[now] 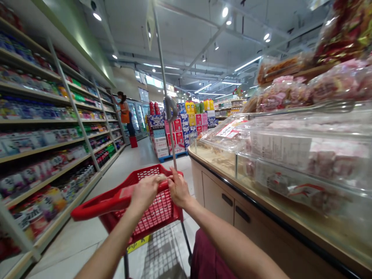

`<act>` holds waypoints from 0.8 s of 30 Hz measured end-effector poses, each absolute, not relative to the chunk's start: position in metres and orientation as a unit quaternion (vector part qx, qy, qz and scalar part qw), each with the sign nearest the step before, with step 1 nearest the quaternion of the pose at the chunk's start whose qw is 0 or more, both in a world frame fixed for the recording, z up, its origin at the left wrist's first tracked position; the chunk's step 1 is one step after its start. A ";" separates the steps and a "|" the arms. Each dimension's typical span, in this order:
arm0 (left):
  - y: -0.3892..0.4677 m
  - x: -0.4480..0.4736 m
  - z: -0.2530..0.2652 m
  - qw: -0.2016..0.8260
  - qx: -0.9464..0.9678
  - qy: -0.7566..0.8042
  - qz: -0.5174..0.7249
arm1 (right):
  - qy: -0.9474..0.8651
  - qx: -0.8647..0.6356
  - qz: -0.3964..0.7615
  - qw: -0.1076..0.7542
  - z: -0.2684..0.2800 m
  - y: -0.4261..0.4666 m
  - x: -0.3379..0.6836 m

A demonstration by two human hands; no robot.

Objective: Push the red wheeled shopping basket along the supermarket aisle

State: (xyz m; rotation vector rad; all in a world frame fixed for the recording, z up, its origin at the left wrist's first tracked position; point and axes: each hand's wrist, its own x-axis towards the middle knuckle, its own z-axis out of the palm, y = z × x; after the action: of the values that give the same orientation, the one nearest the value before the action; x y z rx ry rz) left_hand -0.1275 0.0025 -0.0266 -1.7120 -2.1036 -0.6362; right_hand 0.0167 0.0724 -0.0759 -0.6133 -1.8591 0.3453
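A red plastic shopping cart (128, 199) with a lattice basket stands in front of me, turned at an angle. My left hand (146, 190) is closed over its red handle. Right beside it, my right hand (178, 188) wraps the handle near the corner, with one finger pointing upward. The two hands nearly touch. A thin metal pole (164, 73) with a grey curved fitting (171, 108) rises behind my right hand; where its foot is fixed is hidden. Inside the basket I make out no goods.
Left, long shelves (46, 120) hold bottles and packets. A bakery counter (217, 186) with clear covers and bagged goods borders the right side. Ahead stand stacked cartons (174, 135) on a blue pallet (171, 157). A person in an orange vest (124, 112) is at the far shelf, above a red stool (133, 142).
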 end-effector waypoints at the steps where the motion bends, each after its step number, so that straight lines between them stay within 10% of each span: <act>1: 0.003 -0.121 -0.029 0.178 -0.633 -0.721 -0.218 | -0.788 -0.252 0.148 0.542 -0.077 0.073 0.018; 24: -0.016 -0.132 -0.034 0.189 -0.616 -0.730 -0.227 | -0.781 -0.229 0.161 0.558 -0.087 0.067 0.019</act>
State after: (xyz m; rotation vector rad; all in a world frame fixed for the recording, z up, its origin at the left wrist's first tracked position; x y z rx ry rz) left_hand -0.1323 -0.0165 -0.0342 -1.7327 -2.0530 -0.6377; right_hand 0.0192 0.0674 -0.0873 -0.5412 -1.8434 0.3795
